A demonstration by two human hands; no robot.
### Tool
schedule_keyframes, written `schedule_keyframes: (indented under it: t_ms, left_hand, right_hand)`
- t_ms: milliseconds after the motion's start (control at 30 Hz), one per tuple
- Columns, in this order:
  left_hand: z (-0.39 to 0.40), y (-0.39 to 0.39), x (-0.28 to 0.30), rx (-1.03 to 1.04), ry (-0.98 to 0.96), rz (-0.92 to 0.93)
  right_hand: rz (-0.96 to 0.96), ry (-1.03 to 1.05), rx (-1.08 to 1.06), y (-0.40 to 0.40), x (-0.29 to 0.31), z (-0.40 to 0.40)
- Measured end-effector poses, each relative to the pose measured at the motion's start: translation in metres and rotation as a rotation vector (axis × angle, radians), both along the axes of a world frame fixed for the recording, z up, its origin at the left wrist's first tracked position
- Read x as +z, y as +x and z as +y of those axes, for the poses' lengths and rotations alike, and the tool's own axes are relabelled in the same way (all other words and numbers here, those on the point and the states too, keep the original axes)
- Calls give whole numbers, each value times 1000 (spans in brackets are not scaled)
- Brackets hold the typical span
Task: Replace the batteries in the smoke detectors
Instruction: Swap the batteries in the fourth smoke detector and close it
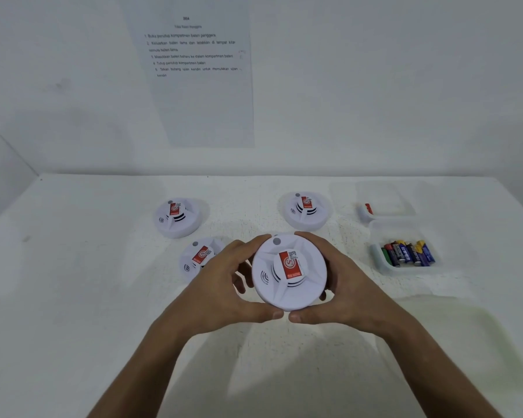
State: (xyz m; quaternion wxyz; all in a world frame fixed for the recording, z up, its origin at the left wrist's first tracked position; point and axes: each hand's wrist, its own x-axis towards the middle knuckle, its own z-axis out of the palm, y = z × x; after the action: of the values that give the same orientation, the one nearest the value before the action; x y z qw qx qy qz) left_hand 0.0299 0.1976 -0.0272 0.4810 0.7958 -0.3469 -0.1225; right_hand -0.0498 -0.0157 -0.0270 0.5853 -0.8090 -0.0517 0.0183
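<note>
Head view: a person's two hands at a white table (73,297), seen from above.
Held smoke detector (289,273): white and round with a red label on top, gripped between both hands above the table, face up.
Left hand (224,285): fingers curled round the detector's left edge, thumb along its near rim.
Right hand (341,282): fingers curled round the right edge, thumb on the near rim, its tip almost meeting the left thumb.
Second detector (197,257): on the table just beyond the left hand, partly hidden by it.
Third detector (177,217): farther out past the left hand, apart from the second.
Fourth detector (307,211): on the table beyond the right hand's fingertips.
Battery tray (405,268): clear container well to the right of the right hand, holding a row of batteries (408,251) lying side by side.
Far container (385,200): clear, behind the battery tray, with a small red and white item (367,209) at its left edge.
Paper sheet (200,86): printed steps, fixed to the wall beyond both hands.
</note>
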Motion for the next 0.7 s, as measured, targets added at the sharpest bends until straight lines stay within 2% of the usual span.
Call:
schedule_keyframes:
  t_ms: [700]
  left_hand:
    - [-2, 0, 0, 4, 12, -3]
  right_hand:
    - [4, 33, 31, 0, 3, -3]
